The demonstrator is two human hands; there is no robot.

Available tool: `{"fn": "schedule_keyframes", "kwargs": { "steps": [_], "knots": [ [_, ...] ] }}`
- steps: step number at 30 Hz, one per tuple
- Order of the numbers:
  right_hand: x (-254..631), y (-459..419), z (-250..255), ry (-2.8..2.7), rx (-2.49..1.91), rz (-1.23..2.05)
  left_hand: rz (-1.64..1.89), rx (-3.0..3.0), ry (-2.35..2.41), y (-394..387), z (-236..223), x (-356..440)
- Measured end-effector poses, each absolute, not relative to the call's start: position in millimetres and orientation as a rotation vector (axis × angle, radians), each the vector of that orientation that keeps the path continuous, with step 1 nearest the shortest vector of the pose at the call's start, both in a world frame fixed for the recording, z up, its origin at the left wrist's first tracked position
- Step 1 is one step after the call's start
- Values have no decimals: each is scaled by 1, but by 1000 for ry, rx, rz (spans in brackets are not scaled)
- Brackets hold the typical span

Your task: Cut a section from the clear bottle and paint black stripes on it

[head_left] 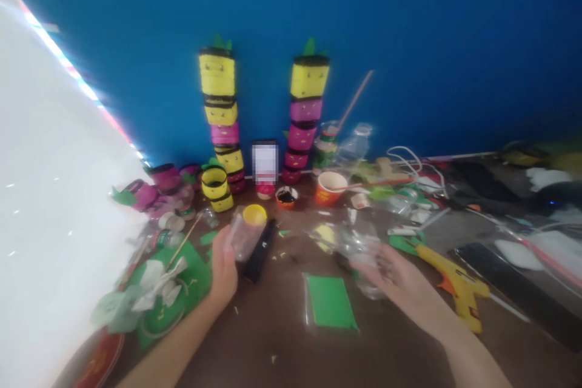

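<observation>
My left hand (224, 267) is closed around a blurred clear plastic bottle piece (242, 239). A round yellow thing (255, 214) shows at its far end; whether the two are joined I cannot tell. Just right of that hand lies a long black object (260, 251). My right hand (393, 273) curls on a clear plastic bottle (359, 242), smeared by motion. Between the hands, nearer to me, is a green sheet pack (331, 302) in clear wrapping. To the right of my right hand rests a yellow hot glue gun (454, 279).
Two tall stacks of yellow and magenta face-painted containers (218, 76) (310, 79) stand against the blue wall (409, 42). Before them are an orange paper cup (328, 197) and a small cup of dark paint (286, 197). Scraps and green sheets (193, 267) clutter the left side.
</observation>
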State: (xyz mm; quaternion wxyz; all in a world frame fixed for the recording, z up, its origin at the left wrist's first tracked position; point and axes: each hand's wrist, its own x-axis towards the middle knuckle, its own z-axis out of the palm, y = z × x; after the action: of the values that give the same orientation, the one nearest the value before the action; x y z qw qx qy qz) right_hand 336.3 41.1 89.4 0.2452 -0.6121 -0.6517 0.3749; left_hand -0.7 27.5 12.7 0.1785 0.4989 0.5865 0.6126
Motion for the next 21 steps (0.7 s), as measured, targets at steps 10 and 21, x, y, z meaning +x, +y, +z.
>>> {"fn": "schedule_keyframes", "kwargs": {
  "steps": [10,21],
  "knots": [
    [339,82,88,-1434,-1783,216,1686,1402,1607,26,21,-1],
    [314,80,60,-1948,-1605,191,1743,1407,1694,24,26,3]
  ]
}}
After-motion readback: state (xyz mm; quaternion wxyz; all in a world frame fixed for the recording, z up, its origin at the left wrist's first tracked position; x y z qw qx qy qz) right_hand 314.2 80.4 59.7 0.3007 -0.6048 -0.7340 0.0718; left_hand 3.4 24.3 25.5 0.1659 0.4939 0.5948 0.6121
